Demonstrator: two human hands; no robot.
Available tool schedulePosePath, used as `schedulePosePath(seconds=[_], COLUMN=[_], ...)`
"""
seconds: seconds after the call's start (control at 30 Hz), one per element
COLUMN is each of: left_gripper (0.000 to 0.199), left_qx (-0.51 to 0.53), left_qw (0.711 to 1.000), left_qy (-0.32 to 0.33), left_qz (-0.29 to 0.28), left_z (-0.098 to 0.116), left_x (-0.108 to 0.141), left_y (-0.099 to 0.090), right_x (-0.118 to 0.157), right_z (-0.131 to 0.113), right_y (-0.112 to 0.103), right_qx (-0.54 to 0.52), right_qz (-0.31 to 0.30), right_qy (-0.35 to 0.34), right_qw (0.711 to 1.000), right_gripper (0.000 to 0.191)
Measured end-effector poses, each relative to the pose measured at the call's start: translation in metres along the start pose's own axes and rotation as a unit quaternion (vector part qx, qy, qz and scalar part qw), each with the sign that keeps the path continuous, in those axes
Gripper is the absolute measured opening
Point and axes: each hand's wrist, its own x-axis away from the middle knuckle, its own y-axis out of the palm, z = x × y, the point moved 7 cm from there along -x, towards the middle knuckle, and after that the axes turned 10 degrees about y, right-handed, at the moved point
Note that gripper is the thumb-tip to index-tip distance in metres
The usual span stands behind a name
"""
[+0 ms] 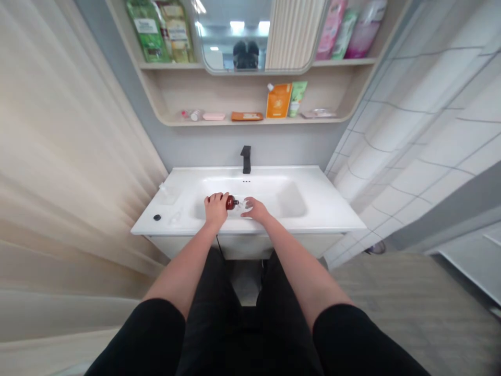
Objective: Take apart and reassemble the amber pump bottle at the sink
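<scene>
Over the sink basin, my left hand is wrapped round a brown bottle. The bottle lies tilted on its side, its dark neck pointing right. Facing that neck, my right hand has its fingers curled about a small clear object. This clear object is close to the bottle's mouth; whether they touch I cannot tell, and its kind is too small to make out. A small black round cap lies on the counter to the left of my left hand.
A black faucet rises behind the basin. Faint clear items are on the white counter's left side. Above, a shelf holds an orange pouch, a green tube and small packets, below a mirror. A curtain hangs at left.
</scene>
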Motion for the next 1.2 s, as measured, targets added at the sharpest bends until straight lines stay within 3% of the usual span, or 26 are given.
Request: schedulePosePath(seconds=[1.2], left_gripper=[0.061], left_qx=[-0.054], left_qw=[0.998], left_qy=[0.02], left_qz=[0.025], left_z=[0.0013], left_x=[0.0002], left_y=[-0.0009], right_x=[-0.0046], right_z=[0.0029], right_y=[0.0016], right_qx=[0.034], right_qz=[0.007], right_qy=[0.006], right_qw=[0.999], right_gripper=[0.078])
